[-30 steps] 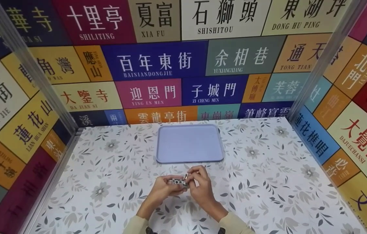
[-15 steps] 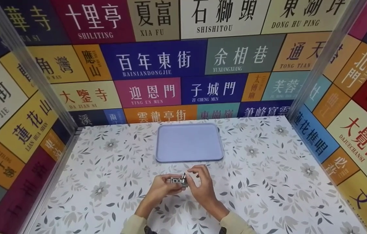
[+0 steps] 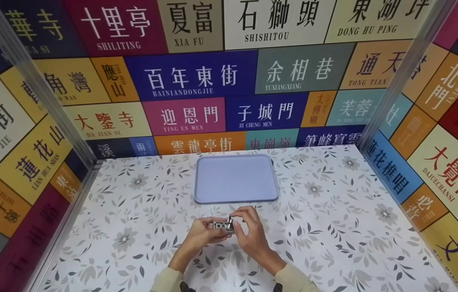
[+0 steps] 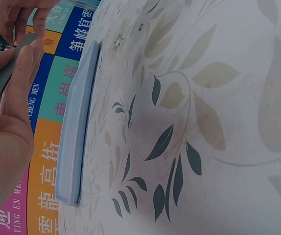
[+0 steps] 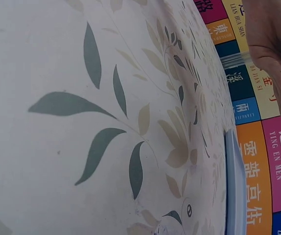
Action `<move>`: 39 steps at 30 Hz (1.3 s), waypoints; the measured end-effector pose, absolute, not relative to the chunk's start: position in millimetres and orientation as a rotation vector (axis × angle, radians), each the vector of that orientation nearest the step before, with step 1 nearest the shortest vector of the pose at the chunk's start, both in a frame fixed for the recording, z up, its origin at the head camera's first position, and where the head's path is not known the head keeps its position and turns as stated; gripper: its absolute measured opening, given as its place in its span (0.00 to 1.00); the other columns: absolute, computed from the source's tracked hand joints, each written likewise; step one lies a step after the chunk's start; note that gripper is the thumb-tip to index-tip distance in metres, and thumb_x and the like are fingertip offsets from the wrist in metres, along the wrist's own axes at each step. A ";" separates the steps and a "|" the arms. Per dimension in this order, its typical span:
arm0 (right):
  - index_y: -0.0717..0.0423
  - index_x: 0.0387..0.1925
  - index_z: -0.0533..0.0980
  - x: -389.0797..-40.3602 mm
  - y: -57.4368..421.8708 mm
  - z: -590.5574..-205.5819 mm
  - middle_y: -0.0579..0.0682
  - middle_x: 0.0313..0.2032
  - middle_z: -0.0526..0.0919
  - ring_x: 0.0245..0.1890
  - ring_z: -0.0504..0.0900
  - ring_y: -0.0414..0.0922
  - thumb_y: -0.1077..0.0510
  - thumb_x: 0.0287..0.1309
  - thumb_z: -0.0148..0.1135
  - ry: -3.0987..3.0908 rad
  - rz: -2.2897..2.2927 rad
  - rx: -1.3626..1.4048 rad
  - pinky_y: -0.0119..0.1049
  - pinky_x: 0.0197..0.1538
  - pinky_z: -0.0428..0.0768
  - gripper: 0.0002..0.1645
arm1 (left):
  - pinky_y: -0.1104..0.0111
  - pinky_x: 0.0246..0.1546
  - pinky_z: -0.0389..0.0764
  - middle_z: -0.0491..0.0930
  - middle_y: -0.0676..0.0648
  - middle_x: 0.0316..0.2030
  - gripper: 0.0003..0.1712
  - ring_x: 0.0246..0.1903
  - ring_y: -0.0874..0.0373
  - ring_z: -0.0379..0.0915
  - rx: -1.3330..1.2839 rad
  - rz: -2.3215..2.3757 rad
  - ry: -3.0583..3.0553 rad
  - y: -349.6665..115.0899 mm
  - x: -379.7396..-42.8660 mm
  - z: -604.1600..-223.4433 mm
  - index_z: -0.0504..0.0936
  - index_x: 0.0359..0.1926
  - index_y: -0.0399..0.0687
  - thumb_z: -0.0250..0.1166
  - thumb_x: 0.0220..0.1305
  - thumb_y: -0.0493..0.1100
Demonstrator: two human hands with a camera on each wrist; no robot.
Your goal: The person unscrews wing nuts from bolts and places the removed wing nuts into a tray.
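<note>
Head view: The left hand [image 3: 202,235] grips a grey block [image 3: 218,225] above the tabletop [image 3: 314,231], nearer than the tray [image 3: 236,178]; whether the right hand [image 3: 252,230] pinches the dark end piece [image 3: 230,222] cannot be told. Left wrist: a hard push could twist the block loose. Right wrist: block edge in frame; fumbled, the piece might fall.

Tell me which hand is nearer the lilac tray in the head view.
Right. The right hand is just short of the lilac tray; the left hand is slightly farther back from it, gripping a small grey block.
</note>
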State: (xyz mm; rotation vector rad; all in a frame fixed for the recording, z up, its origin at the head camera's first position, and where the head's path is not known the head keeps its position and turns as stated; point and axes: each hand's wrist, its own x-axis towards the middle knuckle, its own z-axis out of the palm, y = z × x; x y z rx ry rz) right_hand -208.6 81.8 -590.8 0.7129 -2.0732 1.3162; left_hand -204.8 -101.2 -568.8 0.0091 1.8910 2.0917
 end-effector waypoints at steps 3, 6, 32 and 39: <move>0.54 0.43 0.82 -208.4 82.0 -589.3 0.52 0.47 0.78 0.49 0.77 0.45 0.68 0.59 0.58 -2.064 1.361 0.739 0.33 0.45 0.81 0.13 | 0.67 0.42 0.91 0.88 0.36 0.41 0.26 0.34 0.55 0.88 0.034 2.098 1.885 -100.7 -204.9 -569.6 0.78 0.56 0.25 0.66 0.54 0.30; 0.55 0.40 0.82 -209.3 81.1 -588.0 0.53 0.46 0.78 0.48 0.77 0.47 0.71 0.58 0.55 -2.030 1.375 0.776 0.35 0.47 0.81 0.15 | 0.67 0.42 0.91 0.88 0.36 0.41 0.26 0.33 0.55 0.88 0.057 2.101 1.886 -100.2 -204.8 -570.6 0.79 0.55 0.25 0.67 0.54 0.30; 0.55 0.24 0.79 -216.1 74.9 -593.2 0.55 0.38 0.77 0.41 0.78 0.49 0.83 0.46 0.61 -1.840 1.320 0.823 0.30 0.45 0.82 0.20 | 0.68 0.38 0.92 0.88 0.36 0.39 0.26 0.32 0.57 0.88 0.051 2.070 1.901 -98.8 -202.2 -571.9 0.78 0.58 0.28 0.67 0.56 0.32; 0.58 0.20 0.78 -213.3 71.8 -581.1 0.56 0.34 0.77 0.37 0.78 0.51 0.88 0.35 0.62 -1.803 1.293 0.800 0.27 0.42 0.82 0.23 | 0.68 0.37 0.92 0.88 0.35 0.40 0.27 0.32 0.56 0.88 0.054 2.077 1.904 -98.9 -203.4 -572.8 0.78 0.58 0.27 0.67 0.56 0.32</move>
